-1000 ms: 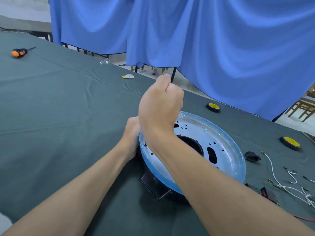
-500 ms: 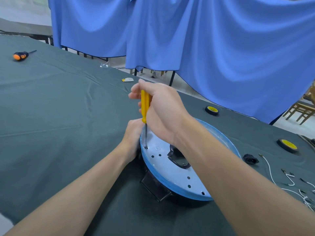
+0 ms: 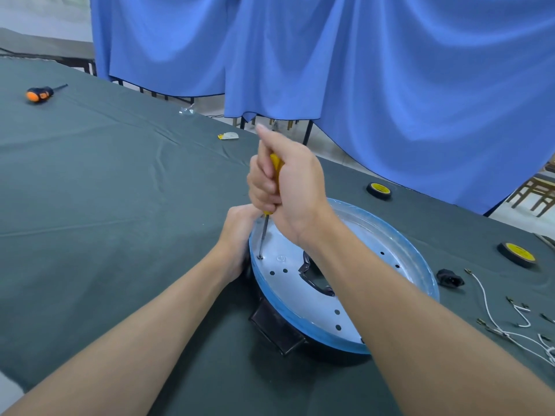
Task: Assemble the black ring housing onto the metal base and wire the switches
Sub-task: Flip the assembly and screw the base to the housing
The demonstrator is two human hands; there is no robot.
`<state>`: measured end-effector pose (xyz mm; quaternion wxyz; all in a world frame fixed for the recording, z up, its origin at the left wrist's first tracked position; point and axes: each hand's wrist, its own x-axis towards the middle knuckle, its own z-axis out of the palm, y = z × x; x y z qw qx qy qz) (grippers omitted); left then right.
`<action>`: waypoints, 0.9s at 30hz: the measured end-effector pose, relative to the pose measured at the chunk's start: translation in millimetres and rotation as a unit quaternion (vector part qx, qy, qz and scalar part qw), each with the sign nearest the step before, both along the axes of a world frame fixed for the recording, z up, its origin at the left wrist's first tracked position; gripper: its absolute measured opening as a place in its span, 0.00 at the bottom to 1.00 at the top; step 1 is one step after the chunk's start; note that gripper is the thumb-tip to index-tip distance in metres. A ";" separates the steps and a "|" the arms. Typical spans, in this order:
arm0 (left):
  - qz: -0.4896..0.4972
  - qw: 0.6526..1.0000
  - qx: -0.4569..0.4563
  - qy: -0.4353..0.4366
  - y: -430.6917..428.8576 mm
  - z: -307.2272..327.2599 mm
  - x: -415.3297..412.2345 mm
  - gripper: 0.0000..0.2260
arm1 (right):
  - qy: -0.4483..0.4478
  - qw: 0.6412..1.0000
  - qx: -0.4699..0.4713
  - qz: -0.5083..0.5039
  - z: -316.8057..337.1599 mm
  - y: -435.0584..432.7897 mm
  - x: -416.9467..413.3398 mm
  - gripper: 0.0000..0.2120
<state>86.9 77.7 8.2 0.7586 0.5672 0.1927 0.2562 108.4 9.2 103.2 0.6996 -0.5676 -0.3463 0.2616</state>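
A round metal base (image 3: 375, 265) with a blue film rim lies on top of the black ring housing (image 3: 277, 328), whose boxy tab sticks out at the front. My right hand (image 3: 288, 187) grips a yellow-handled screwdriver (image 3: 274, 166) held upright, its tip in a hole near the base's left edge. My left hand (image 3: 237, 232) holds the left rim of the base and housing; its fingers are hidden behind the rim. White wires (image 3: 492, 316) with terminals and a black socket part (image 3: 449, 277) lie to the right.
The table is covered in dark green cloth (image 3: 105, 190). An orange-handled screwdriver (image 3: 40, 94) lies at the far left. Two rolls of tape with yellow cores (image 3: 379, 190) (image 3: 517, 253) sit beyond the base. A blue curtain (image 3: 360, 70) hangs behind the table's far edge.
My right hand turned around the yellow screwdriver, whose handle came into view. The screwdriver stayed upright at the hole on the base's left side. My left hand kept its hold on the rim.
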 end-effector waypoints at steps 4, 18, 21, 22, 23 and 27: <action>-0.002 1.000 -0.018 -0.006 -3.3 2.7 -1.3 0.16 | 0.043 0.989 0.033 -0.135 -3.3 -2.8 -6.3 0.25; -0.022 0.999 -0.019 -0.017 -3.1 0.6 -0.8 0.20 | -0.146 0.969 -0.079 -0.183 -15.2 -13.9 -8.9 0.08; -0.018 0.999 -0.032 -0.004 0.2 -2.8 1.8 0.15 | -0.283 0.938 -0.140 -0.141 -7.6 -25.1 1.9 0.07; -0.019 0.999 -0.040 -0.002 0.8 -3.1 2.0 0.13 | -0.337 0.917 -0.167 -0.131 -1.8 -28.5 5.4 0.03; -0.024 0.999 -0.041 -0.001 0.8 -3.3 1.9 0.12 | -0.387 0.893 -0.192 -0.127 4.1 -31.2 9.0 0.03; -0.022 0.999 -0.035 0.008 -0.1 -2.1 0.9 0.09 | -0.518 0.808 -0.249 -0.132 18.2 -36.9 15.2 0.16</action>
